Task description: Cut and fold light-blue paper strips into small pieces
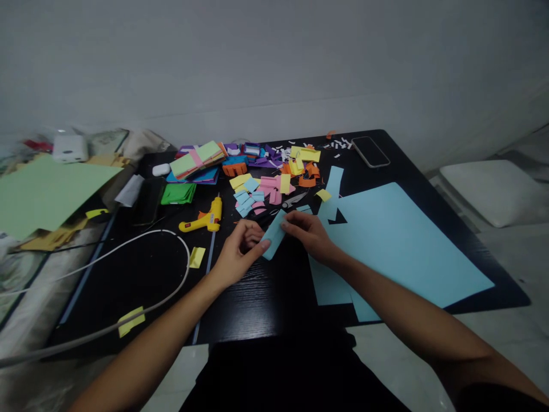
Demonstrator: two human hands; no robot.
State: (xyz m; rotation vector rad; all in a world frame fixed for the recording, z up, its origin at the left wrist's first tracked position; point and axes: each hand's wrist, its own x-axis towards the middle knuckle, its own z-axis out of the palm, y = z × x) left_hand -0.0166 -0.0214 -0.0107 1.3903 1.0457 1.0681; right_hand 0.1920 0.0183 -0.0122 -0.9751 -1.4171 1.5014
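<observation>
I held blue strip | both hands pinched it: left hand, right hand | long axis tilted up-right, table below

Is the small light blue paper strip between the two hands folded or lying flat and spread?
Cannot tell if folded. The small light blue paper strip is pinched, tilted, between left hand and right hand.

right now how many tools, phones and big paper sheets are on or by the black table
glue gun: 1
scissors: 1
phone: 1
big blue sheet: 1
big green sheet: 1
blue strip held by left hand and right hand: 1
total: 6
</observation>
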